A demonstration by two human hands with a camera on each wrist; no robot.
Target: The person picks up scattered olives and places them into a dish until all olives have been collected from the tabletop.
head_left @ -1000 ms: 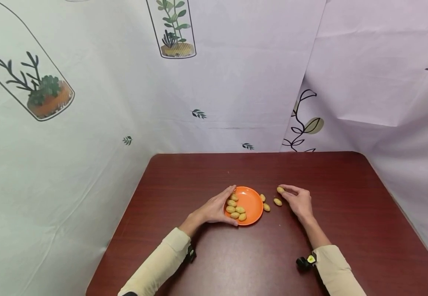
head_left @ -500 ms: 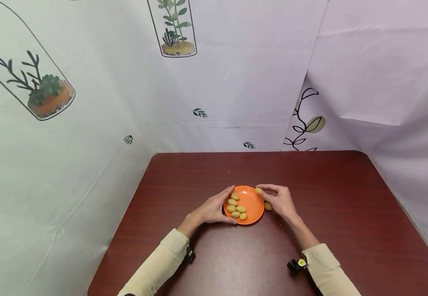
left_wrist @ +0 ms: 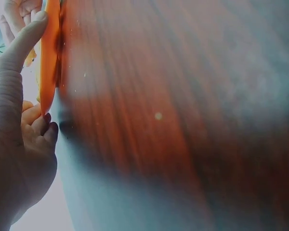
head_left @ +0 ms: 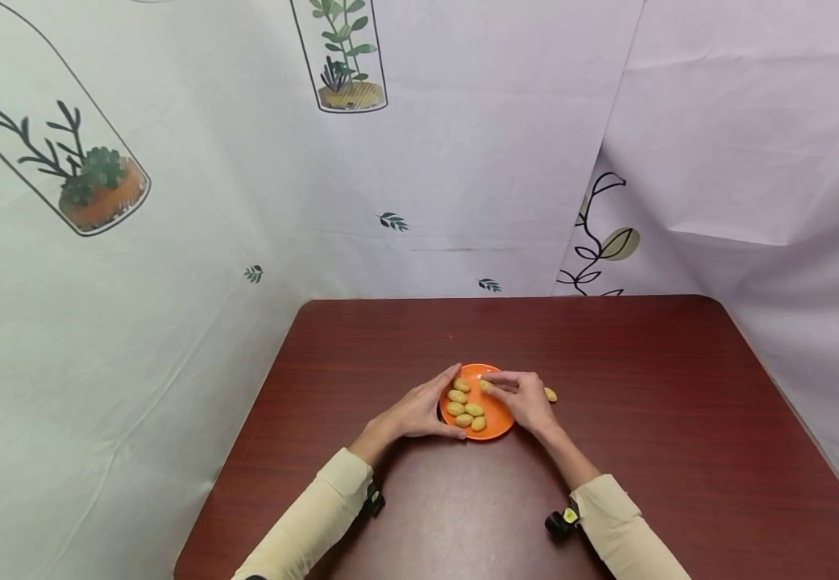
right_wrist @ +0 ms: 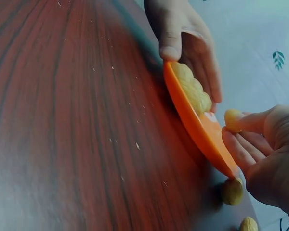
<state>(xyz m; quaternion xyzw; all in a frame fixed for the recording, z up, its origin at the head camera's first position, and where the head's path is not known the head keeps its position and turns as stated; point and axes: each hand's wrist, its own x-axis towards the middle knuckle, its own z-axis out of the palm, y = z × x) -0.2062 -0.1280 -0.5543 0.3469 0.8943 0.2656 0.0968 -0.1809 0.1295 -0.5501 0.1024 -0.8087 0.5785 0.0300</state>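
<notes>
An orange plate (head_left: 497, 412) rests on the table, with several small oval yellow-brown nuts (head_left: 456, 408) grouped on its left side. My left hand (head_left: 413, 411) grips the plate's left edge between thumb and fingers. Over the right part of the plate, my right hand (head_left: 532, 404) pinches a single nut (right_wrist: 232, 120) between thumb and fingertips. That nut is above the plate surface in the right wrist view. Beside the plate's right rim lies another nut (right_wrist: 231, 191), hidden by the right hand in the head view. Farther right is one more nut (head_left: 550, 394) on the table.
The dark red-brown wooden table (head_left: 390, 338) has a rounded back edge close to a white printed cloth backdrop (head_left: 448, 185). Cloth also hangs at both sides. A small black camera (head_left: 560, 524) sits at the right wrist, under a cream sleeve (head_left: 618, 515).
My right hand has carried the pinched nut leftward from the table to over the plate. The left hand keeps its grip on the plate, and the nuts there have not moved.
</notes>
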